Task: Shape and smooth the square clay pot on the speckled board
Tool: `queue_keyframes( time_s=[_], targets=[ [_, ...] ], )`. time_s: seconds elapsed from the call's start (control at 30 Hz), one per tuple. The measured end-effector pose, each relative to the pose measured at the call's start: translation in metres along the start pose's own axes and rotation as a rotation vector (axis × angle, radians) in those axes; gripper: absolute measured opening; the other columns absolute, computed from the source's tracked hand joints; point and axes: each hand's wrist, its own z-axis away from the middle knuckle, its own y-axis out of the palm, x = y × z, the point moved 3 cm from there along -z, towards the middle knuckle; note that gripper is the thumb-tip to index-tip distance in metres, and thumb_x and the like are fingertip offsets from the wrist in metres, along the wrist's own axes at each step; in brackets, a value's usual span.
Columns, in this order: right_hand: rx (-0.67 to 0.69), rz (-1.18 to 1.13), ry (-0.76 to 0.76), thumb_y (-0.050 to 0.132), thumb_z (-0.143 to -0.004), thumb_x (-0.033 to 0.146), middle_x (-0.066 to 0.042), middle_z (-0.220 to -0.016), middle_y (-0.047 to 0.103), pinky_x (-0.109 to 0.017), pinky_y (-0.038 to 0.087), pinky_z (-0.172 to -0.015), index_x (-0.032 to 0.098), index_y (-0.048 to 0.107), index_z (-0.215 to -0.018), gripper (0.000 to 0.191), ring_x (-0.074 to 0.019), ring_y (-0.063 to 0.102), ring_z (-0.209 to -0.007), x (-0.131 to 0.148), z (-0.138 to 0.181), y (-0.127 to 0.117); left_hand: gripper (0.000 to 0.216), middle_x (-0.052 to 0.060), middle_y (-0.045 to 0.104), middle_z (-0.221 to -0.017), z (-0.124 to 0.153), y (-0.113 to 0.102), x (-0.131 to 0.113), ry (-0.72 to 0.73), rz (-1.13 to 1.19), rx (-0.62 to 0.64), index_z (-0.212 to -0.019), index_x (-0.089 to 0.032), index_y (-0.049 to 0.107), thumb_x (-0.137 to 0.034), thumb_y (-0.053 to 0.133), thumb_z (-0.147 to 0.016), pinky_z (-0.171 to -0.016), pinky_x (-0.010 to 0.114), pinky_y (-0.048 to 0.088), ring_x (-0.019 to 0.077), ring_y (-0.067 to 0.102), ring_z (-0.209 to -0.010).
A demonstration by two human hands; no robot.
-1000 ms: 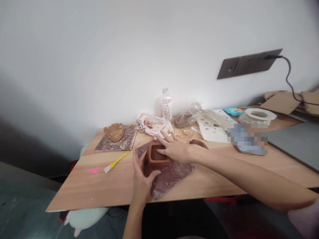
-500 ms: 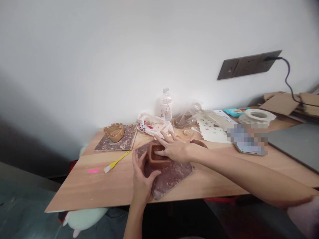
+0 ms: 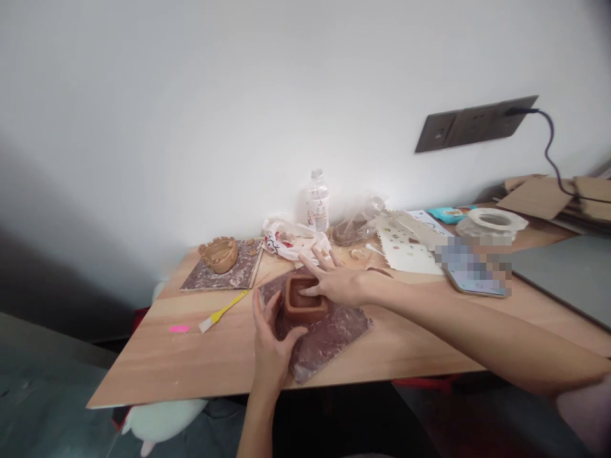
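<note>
A square, open-topped brown clay box (image 3: 305,313) sits on a dark marbled board (image 3: 329,343). My left hand (image 3: 273,331) curves about its near left side, the thumb apart from the fingers; whether it touches the wall I cannot tell. Over the right side reaches my right hand (image 3: 341,284), its thumb dipping inside the box and its other fingers spread out above the far rim. That hand covers the box's far right corner. Behind it, a dark brown piece (image 3: 380,272) is partly hidden by my right forearm.
To the left, a clay bowl with a bumpy rim (image 3: 220,256) stands on another board (image 3: 245,273), near a yellow brush (image 3: 222,312). A plastic bottle (image 3: 318,200) and a crumpled bag (image 3: 296,242) are by the wall. A phone (image 3: 477,280) and a white ring-shaped object (image 3: 494,224) lie right.
My right hand has shifted slightly up and to the right, with its thumb showing less deep over the box. My left hand stays in nearly the same place.
</note>
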Motion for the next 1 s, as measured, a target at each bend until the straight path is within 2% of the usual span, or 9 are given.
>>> queue_keyframes(
  time_s=[0.07,0.2,0.33,0.43,0.63,0.77,0.9,1.0],
  targets=[
    [-0.013,0.003,0.014,0.048,-0.089,0.007,-0.007,-0.165,0.015,-0.068,0.007,-0.115,0.033,0.06,-0.134,0.054,-0.0376,0.0,-0.15,0.0,-0.001,0.001,0.117,0.015,0.051,-0.146,0.0,0.0,0.0,-0.007,0.006,-0.001,-0.154,-0.028,0.003,-0.029,0.081,-0.067,-0.116,0.045,0.037,0.0282,0.045,-0.14],
    [0.027,0.026,0.011,0.049,-0.088,0.008,-0.01,-0.165,0.012,-0.071,0.007,-0.113,0.026,0.066,-0.128,0.047,-0.0399,0.001,-0.15,-0.001,0.0,0.0,0.118,0.016,0.051,-0.146,0.001,0.001,0.0,-0.007,0.009,-0.002,-0.154,-0.028,0.002,-0.027,0.081,-0.067,-0.116,0.046,0.037,0.0279,0.046,-0.139],
    [0.043,-0.015,-0.006,0.051,-0.082,0.003,-0.011,-0.163,0.022,-0.069,0.013,-0.114,0.022,0.073,-0.115,0.043,-0.0396,0.012,-0.149,-0.001,0.002,-0.003,0.116,0.016,0.052,-0.145,0.0,0.0,0.0,0.008,-0.001,-0.002,-0.154,-0.028,0.003,-0.028,0.081,-0.068,-0.117,0.048,0.035,0.0274,0.046,-0.139],
    [0.029,-0.084,0.018,0.054,-0.077,0.001,-0.012,-0.162,0.024,-0.071,0.014,-0.113,0.018,0.076,-0.105,0.04,-0.0431,0.019,-0.147,0.004,0.001,-0.001,0.117,0.016,0.052,-0.145,0.0,-0.001,0.001,0.014,0.001,-0.002,-0.154,-0.027,0.003,-0.028,0.082,-0.068,-0.117,0.048,0.035,0.0272,0.046,-0.139],
    [-0.003,-0.109,0.016,0.055,-0.075,0.002,-0.007,-0.164,0.017,-0.073,0.014,-0.112,0.02,0.077,-0.098,0.037,-0.0433,0.004,-0.149,0.014,0.003,0.003,0.116,0.015,0.052,-0.145,0.0,-0.001,0.0,0.025,-0.008,0.005,-0.154,-0.029,0.004,-0.028,0.082,-0.068,-0.115,0.046,0.037,0.028,0.046,-0.139],
    [0.015,-0.087,0.002,0.052,-0.078,0.003,-0.007,-0.164,0.02,-0.07,0.018,-0.112,0.024,0.076,-0.104,0.041,-0.0411,0.01,-0.149,0.014,0.009,-0.007,0.117,0.015,0.052,-0.145,0.0,-0.001,-0.001,0.025,-0.011,0.003,-0.154,-0.029,0.004,-0.028,0.082,-0.067,-0.115,0.046,0.037,0.0283,0.047,-0.139],
    [-0.022,-0.051,0.042,0.05,-0.087,0.01,-0.012,-0.163,0.02,-0.072,0.011,-0.112,0.024,0.07,-0.121,0.042,-0.0411,0.009,-0.149,0.008,0.008,-0.011,0.116,0.015,0.053,-0.145,0.001,-0.001,-0.001,0.021,0.003,0.004,-0.154,-0.03,0.004,-0.028,0.081,-0.068,-0.114,0.046,0.039,0.0288,0.048,-0.138],
    [-0.003,-0.019,0.009,0.047,-0.088,0.011,-0.009,-0.164,0.021,-0.071,0.007,-0.113,0.026,0.068,-0.124,0.044,-0.038,0.005,-0.151,0.005,0.003,-0.003,0.116,0.015,0.053,-0.144,0.001,-0.001,0.0,0.024,0.013,-0.003,-0.154,-0.03,0.005,-0.027,0.082,-0.067,-0.114,0.046,0.039,0.029,0.048,-0.138]
  ],
)
